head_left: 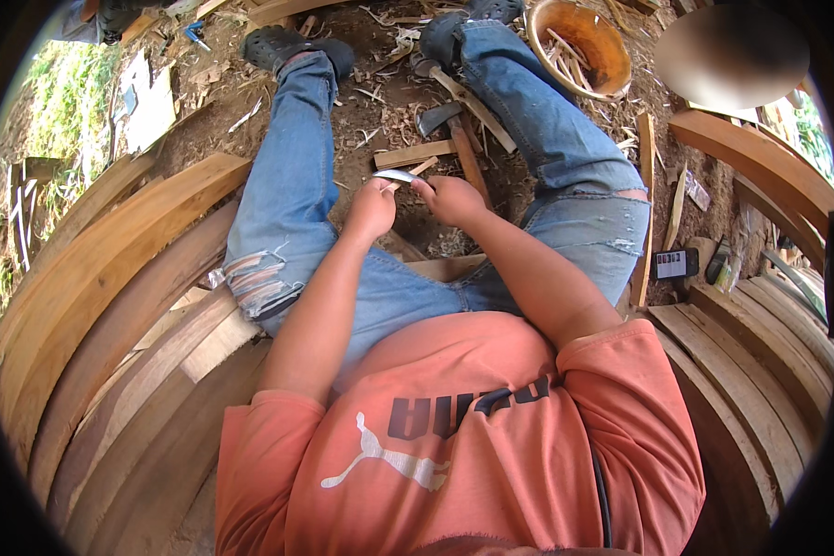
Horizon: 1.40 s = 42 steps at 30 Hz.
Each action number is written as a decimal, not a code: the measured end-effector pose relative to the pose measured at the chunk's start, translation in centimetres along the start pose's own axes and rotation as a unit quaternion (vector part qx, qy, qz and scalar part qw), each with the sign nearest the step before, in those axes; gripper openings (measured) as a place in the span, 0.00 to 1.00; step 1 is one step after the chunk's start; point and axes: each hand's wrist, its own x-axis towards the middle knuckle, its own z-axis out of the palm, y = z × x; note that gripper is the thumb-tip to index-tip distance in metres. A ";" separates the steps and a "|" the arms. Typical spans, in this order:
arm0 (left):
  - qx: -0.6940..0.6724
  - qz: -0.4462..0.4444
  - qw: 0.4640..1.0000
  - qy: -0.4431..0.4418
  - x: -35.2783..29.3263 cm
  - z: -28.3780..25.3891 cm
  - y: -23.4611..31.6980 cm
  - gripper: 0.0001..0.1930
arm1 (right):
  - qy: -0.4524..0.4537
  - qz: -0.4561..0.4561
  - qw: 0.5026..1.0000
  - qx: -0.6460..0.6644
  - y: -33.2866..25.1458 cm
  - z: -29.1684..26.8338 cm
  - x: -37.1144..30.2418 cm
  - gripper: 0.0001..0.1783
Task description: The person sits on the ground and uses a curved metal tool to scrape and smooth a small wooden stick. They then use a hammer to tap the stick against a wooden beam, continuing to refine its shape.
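Note:
My left hand is closed around the near end of a thin pale wood stick, which slants up to the right between my knees. My right hand is closed at the right end of a short curved knife; its handle is hidden in my fingers. The shiny blade crosses over the stick and reaches toward my left thumb. Just beyond my hands lies a hatchet with a dark head and wooden handle, beside a short wood block.
A round orange-brown bucket holding wood sticks stands beyond my right leg. Long planks are stacked on my left, and more boards on my right. A phone-like dark device lies near the right boards. Wood shavings litter the ground.

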 end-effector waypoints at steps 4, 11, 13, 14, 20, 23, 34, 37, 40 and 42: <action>0.082 0.051 0.992 0.078 -1.2 -1.2 2.4 0.13 | 0.017 -0.004 0.999 0.031 -0.2 -0.7 0.0 0.36; 0.062 -0.016 0.998 0.019 0.2 -1.3 0.6 0.12 | -0.017 0.025 0.999 0.026 0.3 -0.1 0.7 0.38; 0.038 -0.038 0.999 0.001 0.4 -1.4 0.6 0.13 | -0.021 0.025 0.999 0.016 0.4 0.2 0.7 0.38; 0.035 -0.038 0.999 0.002 0.4 -1.4 0.6 0.14 | -0.023 0.026 0.999 0.011 0.4 0.3 0.7 0.38; 0.015 -0.021 1.000 -0.008 0.8 -0.2 -0.4 0.17 | -0.025 0.007 1.000 0.009 0.1 0.1 0.6 0.37; 0.001 -0.021 0.999 -0.031 0.8 0.1 -0.4 0.18 | -0.022 0.013 1.000 0.014 0.3 0.3 0.7 0.38; 0.006 0.020 1.000 -0.023 0.5 -0.2 0.2 0.18 | -0.013 0.009 1.000 0.003 0.1 0.3 0.4 0.41; 0.002 0.012 1.000 -0.029 0.2 -0.3 0.5 0.18 | -0.012 0.033 0.999 -0.005 0.5 0.6 0.8 0.41; 0.000 0.007 1.000 -0.030 0.3 -0.1 0.3 0.18 | -0.028 0.051 0.998 -0.020 0.6 0.6 1.2 0.40; 0.000 -0.004 0.999 -0.033 0.4 -0.3 0.1 0.18 | -0.027 0.064 0.997 -0.023 0.5 0.6 1.6 0.40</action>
